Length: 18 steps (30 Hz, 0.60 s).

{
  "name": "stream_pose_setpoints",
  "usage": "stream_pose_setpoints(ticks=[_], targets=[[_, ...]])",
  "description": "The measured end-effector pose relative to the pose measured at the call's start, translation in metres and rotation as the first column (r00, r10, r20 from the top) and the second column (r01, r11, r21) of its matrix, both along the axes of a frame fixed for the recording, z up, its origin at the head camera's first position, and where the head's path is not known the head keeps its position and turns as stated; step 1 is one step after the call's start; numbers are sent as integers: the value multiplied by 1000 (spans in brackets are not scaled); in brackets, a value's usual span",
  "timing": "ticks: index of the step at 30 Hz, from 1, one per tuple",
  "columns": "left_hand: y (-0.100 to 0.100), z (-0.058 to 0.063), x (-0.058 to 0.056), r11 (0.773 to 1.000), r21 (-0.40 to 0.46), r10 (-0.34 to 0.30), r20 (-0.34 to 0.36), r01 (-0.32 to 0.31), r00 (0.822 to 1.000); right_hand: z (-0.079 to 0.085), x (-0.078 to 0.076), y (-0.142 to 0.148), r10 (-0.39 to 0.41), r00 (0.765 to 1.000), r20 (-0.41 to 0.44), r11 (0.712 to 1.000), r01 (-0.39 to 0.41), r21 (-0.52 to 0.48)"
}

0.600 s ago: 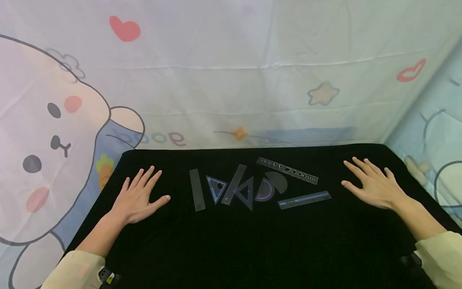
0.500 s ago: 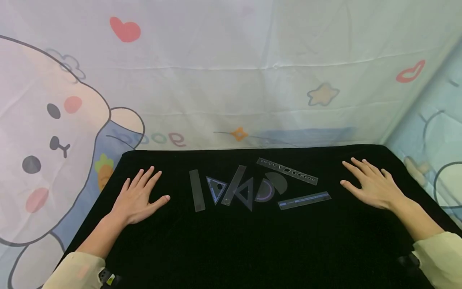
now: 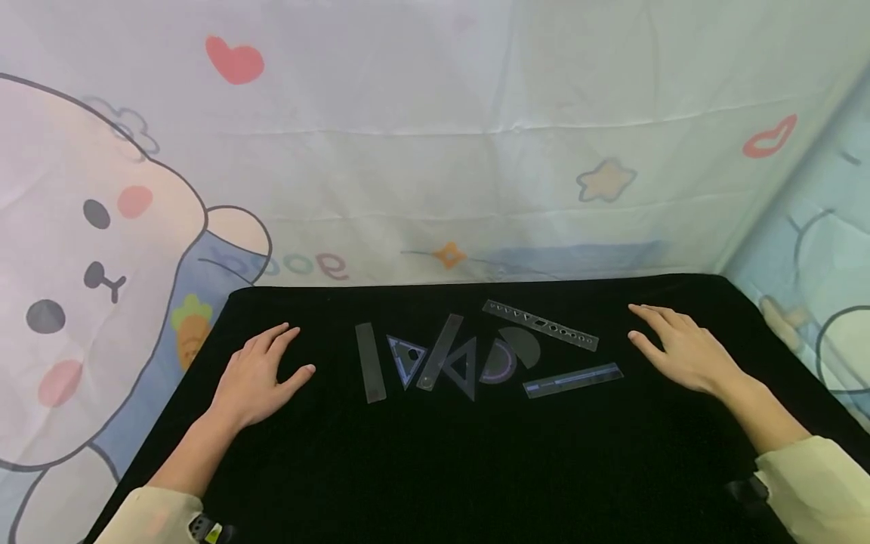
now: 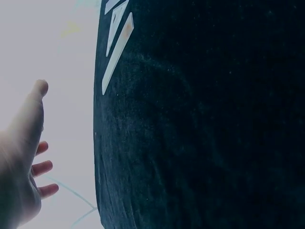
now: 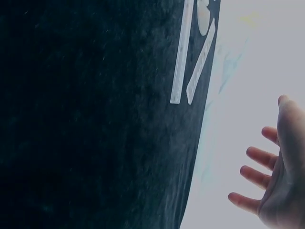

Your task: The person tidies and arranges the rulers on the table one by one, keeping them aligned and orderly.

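Note:
Several clear plastic drawing tools lie on the black cloth in the head view. From left to right come a plain ruler (image 3: 370, 363), a set square with blue marks (image 3: 396, 352), a slanted ruler (image 3: 441, 352), a second set square (image 3: 455, 366), a protractor (image 3: 498, 363) and another half-round piece (image 3: 523, 347). A stencil ruler (image 3: 540, 325) lies behind them, a blue-marked ruler (image 3: 573, 380) in front at right. My left hand (image 3: 254, 378) is held to the left of the plain ruler, fingers spread. My right hand (image 3: 689, 351) is to the right of the blue-marked ruler, holding nothing.
Black cloth (image 3: 435, 468) covers the table. Behind it hangs a pale printed curtain (image 3: 421, 174) with a cartoon animal at left, and another pale cloth (image 3: 829, 249) hangs along the right side.
My right hand has shifted left, and its fingers look closer together. My left hand has moved slightly, its fingers less spread. The view has tilted a little; the drawing tools lie as before.

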<state>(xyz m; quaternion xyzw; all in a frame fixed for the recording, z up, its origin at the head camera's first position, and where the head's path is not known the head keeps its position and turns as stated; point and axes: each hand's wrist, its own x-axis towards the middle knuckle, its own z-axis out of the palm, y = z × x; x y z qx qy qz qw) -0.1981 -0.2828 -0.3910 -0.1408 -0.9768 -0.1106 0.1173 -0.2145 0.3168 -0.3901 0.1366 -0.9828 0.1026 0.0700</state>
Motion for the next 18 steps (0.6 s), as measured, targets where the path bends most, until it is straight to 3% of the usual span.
stream_pose_setpoints(ticks=[7, 12, 18], targets=[[2, -6, -3, 997, 78, 6, -64, -1, 998, 2, -3, -15, -8, 1000, -11, 1000, 8, -30], [6, -7, -3, 989, 149, 28, -42, -22, 999, 2, -6, -27, 0, 998, -56, 998, -3, -60], [9, -9, -3, 962, 270, 34, 0, -32, 999, 2, -11, -41, 34, 992, -118, 992, -48, -114]])
